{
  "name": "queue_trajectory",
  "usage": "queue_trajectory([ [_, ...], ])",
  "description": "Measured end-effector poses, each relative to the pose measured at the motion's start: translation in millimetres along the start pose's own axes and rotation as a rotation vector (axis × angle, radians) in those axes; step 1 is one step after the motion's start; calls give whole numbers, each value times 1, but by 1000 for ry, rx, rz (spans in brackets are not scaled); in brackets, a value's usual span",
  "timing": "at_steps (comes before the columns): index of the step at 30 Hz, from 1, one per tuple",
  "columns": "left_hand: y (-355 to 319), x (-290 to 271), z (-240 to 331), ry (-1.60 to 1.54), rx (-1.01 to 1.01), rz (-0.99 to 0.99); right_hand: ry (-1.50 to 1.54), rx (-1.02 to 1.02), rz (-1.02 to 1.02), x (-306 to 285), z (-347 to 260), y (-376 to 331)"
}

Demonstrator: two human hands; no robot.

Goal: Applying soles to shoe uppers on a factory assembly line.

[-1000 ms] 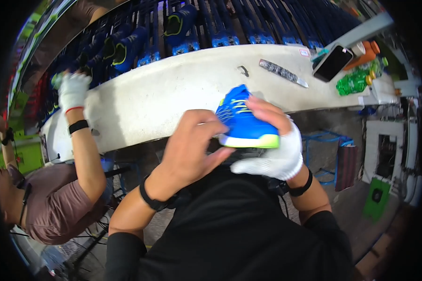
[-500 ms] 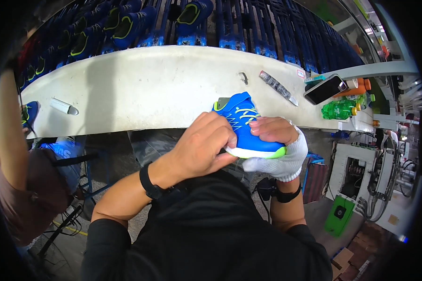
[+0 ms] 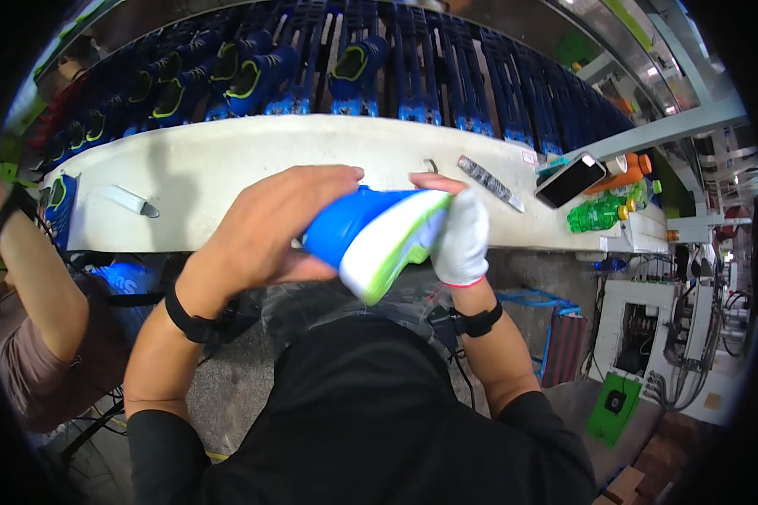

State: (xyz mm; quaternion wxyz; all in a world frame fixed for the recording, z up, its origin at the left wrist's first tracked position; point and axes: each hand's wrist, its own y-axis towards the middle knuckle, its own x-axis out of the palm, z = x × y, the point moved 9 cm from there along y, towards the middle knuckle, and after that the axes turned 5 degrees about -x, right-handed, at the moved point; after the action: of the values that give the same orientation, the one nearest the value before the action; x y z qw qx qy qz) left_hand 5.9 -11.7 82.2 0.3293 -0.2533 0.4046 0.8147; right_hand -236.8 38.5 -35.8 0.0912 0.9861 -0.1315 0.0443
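Observation:
A blue sports shoe (image 3: 372, 237) with a white and lime-green sole is held between both my hands, tipped so the sole faces me. My left hand (image 3: 265, 229), bare, wraps over the upper from the left. My right hand (image 3: 459, 234), in a white glove, grips the toe end on the right. The shoe hovers over the near edge of a long white workbench (image 3: 227, 164).
Rows of blue shoes (image 3: 253, 76) fill racks behind the bench. On the bench lie a small tool (image 3: 130, 200), a flat patterned strip (image 3: 490, 182), a phone (image 3: 571, 180) and green and orange bottles (image 3: 602, 210). A co-worker's arm (image 3: 34, 286) is at the left. Machinery stands at the right.
The shoe has been turned over from upper-side-up to sole toward me. My view has shifted left along the bench, and the co-worker's gloved hand has left the bench top.

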Motion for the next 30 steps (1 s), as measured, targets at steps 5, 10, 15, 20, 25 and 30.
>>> queue_trajectory([
  [5, 25, 10, -40, -60, -353, -218, -176, -330, -421, 91, -62, 29],
  [10, 37, 12, -57, -33, -498, -274, 93, -327, -151, 89, -36, 57],
  [15, 34, 9, -85, -70, -558, -189, 794, -296, 64, 73, -16, 69],
  [20, 52, 15, -83, 20, -621, -294, 23, -384, -73, 76, -24, 71],
  [25, 84, 25, -39, 155, -396, -257, 44, -310, -91, 65, -40, 62],
  [30, 91, 49, -3, 204, -278, -155, 245, -199, -68, 37, -41, 38],
])
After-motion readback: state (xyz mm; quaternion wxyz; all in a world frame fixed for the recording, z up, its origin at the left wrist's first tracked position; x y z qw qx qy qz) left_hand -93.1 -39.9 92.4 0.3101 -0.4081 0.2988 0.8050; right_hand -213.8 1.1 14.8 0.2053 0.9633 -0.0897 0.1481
